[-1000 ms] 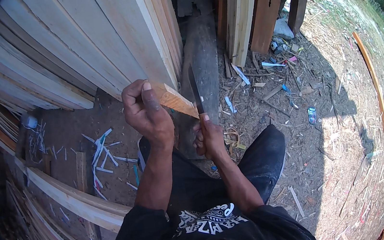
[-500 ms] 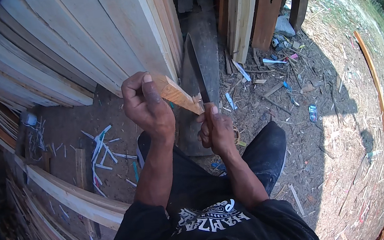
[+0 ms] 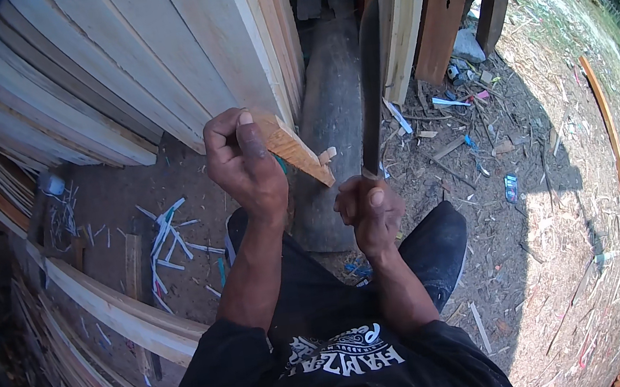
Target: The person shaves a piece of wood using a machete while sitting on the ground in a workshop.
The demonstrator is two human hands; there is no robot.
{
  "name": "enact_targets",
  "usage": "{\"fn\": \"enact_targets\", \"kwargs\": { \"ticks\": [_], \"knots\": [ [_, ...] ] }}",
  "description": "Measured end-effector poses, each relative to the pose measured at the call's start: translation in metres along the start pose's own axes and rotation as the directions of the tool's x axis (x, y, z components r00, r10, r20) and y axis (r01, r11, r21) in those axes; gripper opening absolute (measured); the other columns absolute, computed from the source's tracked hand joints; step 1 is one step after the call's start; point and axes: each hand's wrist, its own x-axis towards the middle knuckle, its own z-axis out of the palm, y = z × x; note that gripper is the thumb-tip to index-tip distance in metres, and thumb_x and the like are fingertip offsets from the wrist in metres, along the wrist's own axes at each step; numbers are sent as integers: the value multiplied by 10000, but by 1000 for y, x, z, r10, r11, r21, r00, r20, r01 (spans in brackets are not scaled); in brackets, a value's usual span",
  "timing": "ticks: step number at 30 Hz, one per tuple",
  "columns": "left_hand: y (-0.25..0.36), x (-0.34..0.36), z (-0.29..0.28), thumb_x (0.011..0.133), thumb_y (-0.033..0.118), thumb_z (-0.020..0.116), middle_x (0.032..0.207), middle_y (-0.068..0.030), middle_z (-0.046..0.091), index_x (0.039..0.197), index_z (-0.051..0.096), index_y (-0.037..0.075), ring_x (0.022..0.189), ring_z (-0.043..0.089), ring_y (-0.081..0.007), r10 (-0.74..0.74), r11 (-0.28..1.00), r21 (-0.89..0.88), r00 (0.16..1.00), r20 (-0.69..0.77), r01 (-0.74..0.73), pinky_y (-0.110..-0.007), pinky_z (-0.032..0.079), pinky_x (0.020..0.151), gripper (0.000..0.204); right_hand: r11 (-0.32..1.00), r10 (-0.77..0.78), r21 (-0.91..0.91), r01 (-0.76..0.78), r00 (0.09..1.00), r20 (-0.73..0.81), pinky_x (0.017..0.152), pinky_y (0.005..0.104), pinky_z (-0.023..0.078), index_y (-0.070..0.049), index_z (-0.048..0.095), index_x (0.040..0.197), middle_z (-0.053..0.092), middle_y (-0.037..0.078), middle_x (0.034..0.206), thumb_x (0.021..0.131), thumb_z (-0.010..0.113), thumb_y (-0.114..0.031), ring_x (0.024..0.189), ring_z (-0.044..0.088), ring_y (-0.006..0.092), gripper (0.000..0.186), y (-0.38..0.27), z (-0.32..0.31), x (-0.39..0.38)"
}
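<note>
Wooden piece (image 3: 293, 149), one end in left fingers (image 3: 219, 131), knife (image 3: 370, 80) in right fingers (image 3: 346, 203)

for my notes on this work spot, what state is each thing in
left hand, shut on the wood piece
right hand, shut around the knife
knife, unsheathed, apart from the wood piece
wood piece, held aslant, chip near its lower end
pale planks, standing side by side
white strips, lying scattered

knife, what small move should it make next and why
I'd probably bring the knife to the pale chip: the right hand holds it apart from the wood piece, the left hand grips that piece, and the chip sticks out near its end.
</note>
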Motion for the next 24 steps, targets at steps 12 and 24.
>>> {"fn": "enact_targets", "kwargs": {
  "ticks": [12, 24],
  "knots": [
    [2, -2, -4, 902, 163, 561, 865, -49, 553, 896, 568, -19, 810, 502, -110, -18, 1000, 5, 1000, -5, 18, -272, 415, 780, 182, 778, 577, 265, -570, 815, 59, 459, 305, 414, 30, 563, 820, 419, 30, 515, 921, 446, -538, 407, 433, 161, 589, 37, -9, -3],
    [-1, -2, -15, 890, 140, 548, 866, -61, 576, 887, 575, -24, 811, 505, -113, -7, 1000, -16, 1000, -28, 6, -278, 419, 779, 166, 669, 711, 270, -692, 703, 39, 456, 292, 405, 4, 568, 831, 460, 41, 528, 933, 435, -517, 456, 486, 135, 547, 68, -23, -10]
  ]
}}
